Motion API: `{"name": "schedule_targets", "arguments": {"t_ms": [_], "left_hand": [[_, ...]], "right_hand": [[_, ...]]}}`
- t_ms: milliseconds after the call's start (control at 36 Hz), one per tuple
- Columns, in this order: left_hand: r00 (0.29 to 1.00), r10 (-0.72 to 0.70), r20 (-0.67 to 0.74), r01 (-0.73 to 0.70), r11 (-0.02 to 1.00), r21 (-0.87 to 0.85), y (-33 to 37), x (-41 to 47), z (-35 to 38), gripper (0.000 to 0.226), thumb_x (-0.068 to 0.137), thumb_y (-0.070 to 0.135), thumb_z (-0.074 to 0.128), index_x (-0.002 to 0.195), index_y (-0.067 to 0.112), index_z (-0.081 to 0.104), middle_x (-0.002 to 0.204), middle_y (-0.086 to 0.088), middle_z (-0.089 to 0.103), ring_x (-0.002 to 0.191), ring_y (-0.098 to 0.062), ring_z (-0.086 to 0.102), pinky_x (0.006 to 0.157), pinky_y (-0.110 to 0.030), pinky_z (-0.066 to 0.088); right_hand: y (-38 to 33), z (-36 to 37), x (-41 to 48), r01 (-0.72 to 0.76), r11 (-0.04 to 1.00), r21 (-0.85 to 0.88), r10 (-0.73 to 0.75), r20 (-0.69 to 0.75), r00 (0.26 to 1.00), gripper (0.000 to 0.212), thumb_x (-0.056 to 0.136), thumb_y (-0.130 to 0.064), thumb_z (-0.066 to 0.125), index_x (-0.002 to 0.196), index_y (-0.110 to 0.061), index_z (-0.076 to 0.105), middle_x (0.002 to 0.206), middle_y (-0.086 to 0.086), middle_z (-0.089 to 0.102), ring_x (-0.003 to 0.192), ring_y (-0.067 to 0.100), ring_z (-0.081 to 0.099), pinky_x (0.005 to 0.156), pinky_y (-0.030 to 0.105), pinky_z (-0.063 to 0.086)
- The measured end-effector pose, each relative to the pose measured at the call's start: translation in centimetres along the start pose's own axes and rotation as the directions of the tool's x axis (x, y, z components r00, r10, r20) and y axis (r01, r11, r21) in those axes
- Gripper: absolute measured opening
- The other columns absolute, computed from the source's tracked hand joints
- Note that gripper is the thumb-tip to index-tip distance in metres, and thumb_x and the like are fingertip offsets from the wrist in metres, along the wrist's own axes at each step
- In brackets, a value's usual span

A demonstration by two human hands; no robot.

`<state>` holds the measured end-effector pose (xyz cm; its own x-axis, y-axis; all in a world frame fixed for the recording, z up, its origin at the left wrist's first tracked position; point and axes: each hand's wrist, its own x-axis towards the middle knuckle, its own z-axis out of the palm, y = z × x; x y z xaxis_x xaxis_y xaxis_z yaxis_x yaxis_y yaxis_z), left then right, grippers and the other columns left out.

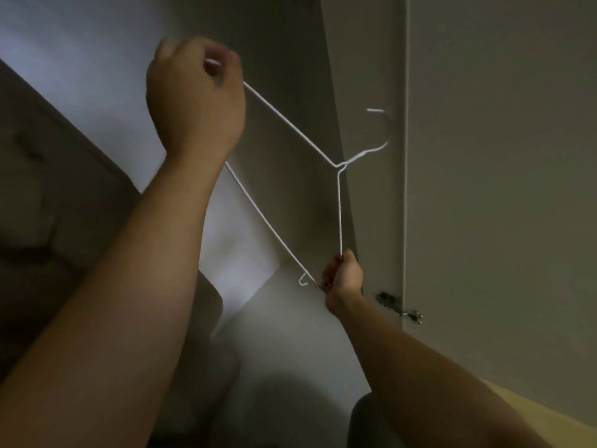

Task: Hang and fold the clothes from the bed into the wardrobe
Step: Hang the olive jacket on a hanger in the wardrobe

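Hands raised in dim light, both holding one white wire hanger (339, 205); left hand (193, 98) has its fingers clenched round one end of the wire; right hand (343, 275) grips the opposite corner; hanger is bare, held in the air beside the pale wardrobe door (500, 189) and its hinge (386, 299); no clothes in view; likely a garment must yet be fetched, so much seems left.

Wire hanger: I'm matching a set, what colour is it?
White; the wire hanger shows best in the head view.
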<state>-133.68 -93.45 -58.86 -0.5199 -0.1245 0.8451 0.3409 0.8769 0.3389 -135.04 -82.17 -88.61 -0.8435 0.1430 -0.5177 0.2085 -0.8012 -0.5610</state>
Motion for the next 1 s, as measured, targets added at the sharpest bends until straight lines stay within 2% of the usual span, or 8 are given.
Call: {"name": "schedule_targets", "arguments": {"t_ms": [139,222,333,500,639,778,861,1000], "left_hand": [[0.996,0.06,0.068,-0.063,0.996,0.058,1.0,-0.7,1.1,0.026,0.094,0.04,0.047,0.102,0.032,0.071,0.106,0.011,0.066,0.088,0.004,0.054,0.074,0.003,0.034],[0.994,-0.005,0.111,0.006,1.0,-0.01,0.4,0.0,0.3,0.027,0.094,0.052,0.047,0.089,0.034,0.067,0.087,0.012,0.068,0.08,-0.002,0.063,0.08,-0.023,0.053],[0.949,-0.268,0.164,0.273,0.962,-0.004,0.9,0.1,-3.2,0.034,0.09,0.069,0.046,0.087,0.037,0.058,0.074,0.019,0.059,0.073,0.01,0.059,0.07,-0.012,0.047],[0.889,-0.347,0.298,0.348,0.936,0.05,5.4,2.5,-9.2,0.029,0.091,0.052,0.057,0.098,0.026,0.069,0.088,0.013,0.068,0.071,0.005,0.061,0.063,-0.008,0.048],[0.79,-0.305,0.532,0.338,0.94,0.036,11.7,5.2,-12.2,0.01,0.09,0.038,0.063,0.096,0.032,0.068,0.079,0.027,0.06,0.07,0.016,0.058,0.063,0.0,0.044],[0.688,-0.188,0.701,0.321,0.945,-0.061,20.1,6.8,-13.8,0.008,0.091,0.038,0.062,0.093,0.033,0.068,0.079,0.028,0.06,0.074,0.016,0.059,0.065,0.0,0.044],[0.631,-0.057,0.774,0.271,0.951,-0.151,25.4,7.2,-14.6,0.01,0.092,0.038,0.059,0.093,0.033,0.068,0.076,0.022,0.063,0.07,0.006,0.063,0.065,-0.008,0.048],[0.539,0.143,0.83,0.185,0.941,-0.283,35.2,6.0,-14.7,0.02,0.086,0.033,0.056,0.09,0.023,0.073,0.075,0.009,0.064,0.069,-0.011,0.058,0.06,-0.022,0.038]], "right_hand": [[0.0,-1.3,-0.7,-0.188,0.933,-0.308,0.177,-0.066,0.982,0.028,0.099,-0.04,0.044,0.079,-0.026,0.059,0.058,-0.002,0.048,0.061,0.016,0.047,0.064,0.03,0.046],[-1.3,-0.8,-3.0,-0.319,0.871,-0.375,0.303,-0.102,0.947,0.03,0.1,-0.038,0.045,0.08,-0.019,0.057,0.073,0.005,0.053,0.072,0.023,0.056,0.064,0.039,0.057],[-3.9,0.4,-7.9,-0.422,0.826,-0.374,0.393,-0.155,0.907,0.024,0.103,-0.032,0.038,0.089,-0.017,0.052,0.094,0.011,0.051,0.082,0.029,0.054,0.072,0.039,0.053],[-7.5,1.4,-17.4,-0.521,0.768,-0.371,0.461,-0.243,0.853,0.024,0.098,-0.028,0.041,0.093,-0.009,0.055,0.09,0.011,0.047,0.08,0.024,0.044,0.078,0.032,0.043],[-11.2,-1.2,-25.9,-0.533,0.801,-0.273,0.421,-0.377,0.825,0.02,0.095,-0.023,0.042,0.092,-0.011,0.058,0.09,0.011,0.047,0.068,0.018,0.042,0.058,0.025,0.035],[-16.1,-4.6,-34.1,-0.517,0.85,-0.097,0.404,-0.509,0.76,0.026,0.093,-0.026,0.042,0.096,-0.012,0.064,0.113,0.011,0.051,0.101,0.026,0.056,0.091,0.033,0.048],[-20.2,-6.7,-38.8,-0.457,0.889,-0.04,0.344,-0.6,0.722,0.023,0.091,-0.026,0.043,0.081,-0.014,0.06,0.089,0.007,0.043,0.077,0.025,0.044,0.062,0.032,0.04],[-26.5,-12.3,-46.8,-0.311,0.95,0.025,0.231,-0.726,0.648,0.018,0.088,-0.027,0.044,0.096,-0.014,0.053,0.088,0.007,0.036,0.07,0.022,0.033,0.061,0.031,0.032]]}}
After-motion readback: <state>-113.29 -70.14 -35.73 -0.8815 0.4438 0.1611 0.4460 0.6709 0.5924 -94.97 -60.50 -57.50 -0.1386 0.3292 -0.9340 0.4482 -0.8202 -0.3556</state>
